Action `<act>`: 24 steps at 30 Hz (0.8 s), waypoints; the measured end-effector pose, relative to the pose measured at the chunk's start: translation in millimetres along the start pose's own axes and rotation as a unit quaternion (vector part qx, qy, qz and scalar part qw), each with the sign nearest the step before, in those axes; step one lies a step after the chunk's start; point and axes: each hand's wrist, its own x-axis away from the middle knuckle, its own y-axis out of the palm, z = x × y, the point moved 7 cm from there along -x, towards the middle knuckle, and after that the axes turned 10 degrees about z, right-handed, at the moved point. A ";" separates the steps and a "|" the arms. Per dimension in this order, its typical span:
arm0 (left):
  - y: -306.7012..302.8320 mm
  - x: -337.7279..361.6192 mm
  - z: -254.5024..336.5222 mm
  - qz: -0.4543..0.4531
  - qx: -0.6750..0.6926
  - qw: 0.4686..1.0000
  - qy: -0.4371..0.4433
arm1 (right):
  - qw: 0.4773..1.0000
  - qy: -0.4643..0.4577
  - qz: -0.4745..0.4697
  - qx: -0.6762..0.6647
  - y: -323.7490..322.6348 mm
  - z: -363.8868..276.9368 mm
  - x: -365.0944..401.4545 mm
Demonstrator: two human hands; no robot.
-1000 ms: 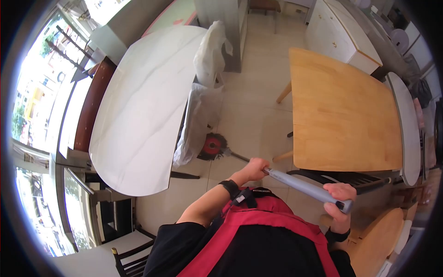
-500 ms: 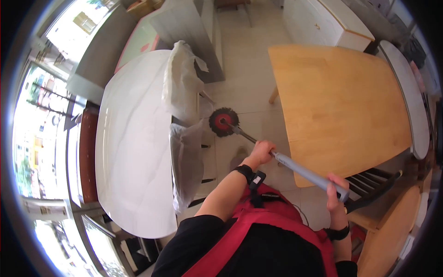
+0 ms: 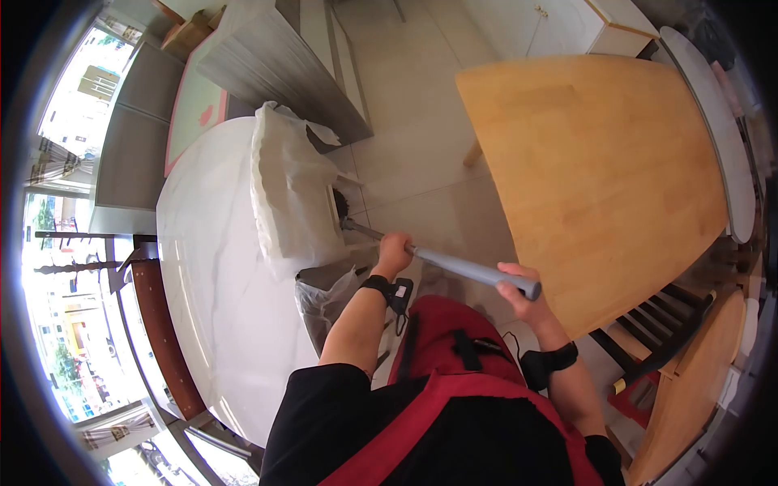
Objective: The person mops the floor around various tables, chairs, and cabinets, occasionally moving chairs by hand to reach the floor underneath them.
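My left hand (image 3: pixel 395 254) is wrapped around the thin metal part of a mop's pole. Further up, my right hand (image 3: pixel 521 293) grips the thick grey end of the mop (image 3: pixel 462 266). The pole slopes away to the left, down to a round dark-fringed head (image 3: pixel 341 204) low beside a plastic-wrapped chair (image 3: pixel 296 194). Most of that head is hidden by the chair; only a dark edge shows. A second wrapped chair (image 3: pixel 320 304) stands nearer, left of my left forearm.
A white marble-patterned table (image 3: pixel 211 283) is at the left and a wooden table (image 3: pixel 600 178) at the right. Tiled floor (image 3: pixel 417 198) runs between them. A grey cabinet (image 3: pixel 284 69) stands ahead, with a black slatted chair (image 3: pixel 656 332) at the lower right.
The mop's head has gone from the open floor to the left, partly behind the wrapped chair. Both hands moved left and the right one also forward. My view has turned.
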 end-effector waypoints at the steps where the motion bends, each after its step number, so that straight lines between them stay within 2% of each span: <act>1: 2.4 2.6 8.6 0.009 -0.003 1.000 0.000 | 0.999 -0.007 0.034 -0.011 -8.0 0.3 0.4; 2: 5.5 8.9 19.8 0.014 0.004 1.000 -0.002 | 0.999 0.021 0.023 -0.017 -20.2 -3.8 5.2; 4: 9.2 23.6 55.0 0.026 0.020 0.999 -0.005 | 0.999 -0.027 0.027 -0.013 -51.0 -18.2 26.2; 6: 18.9 43.1 96.1 -0.019 0.043 0.999 -0.003 | 0.997 -0.072 0.029 0.011 -81.2 -40.3 55.5; 9: 27.5 74.5 158.2 0.010 0.101 0.993 0.067 | 0.980 -0.146 0.017 0.132 -130.2 -75.0 112.5; 12: 31.8 100.1 212.0 -0.045 0.170 0.977 0.118 | 0.970 -0.187 0.043 0.148 -163.9 -96.6 163.4; 15: 27.7 127.4 262.8 -0.038 0.216 0.967 0.133 | 0.955 -0.245 0.032 0.165 -188.5 -119.6 200.0; 18: 9.7 156.2 310.6 0.023 0.247 0.956 0.159 | 0.966 -0.205 0.074 0.138 -215.2 -147.3 222.5; 21: 0.8 186.1 336.0 -0.006 0.265 0.956 0.124 | 0.967 -0.226 0.061 0.102 -238.4 -159.3 225.6; 24: 13.0 214.6 327.6 -0.049 0.238 0.967 0.075 | 0.969 -0.218 0.045 0.103 -245.6 -154.6 220.8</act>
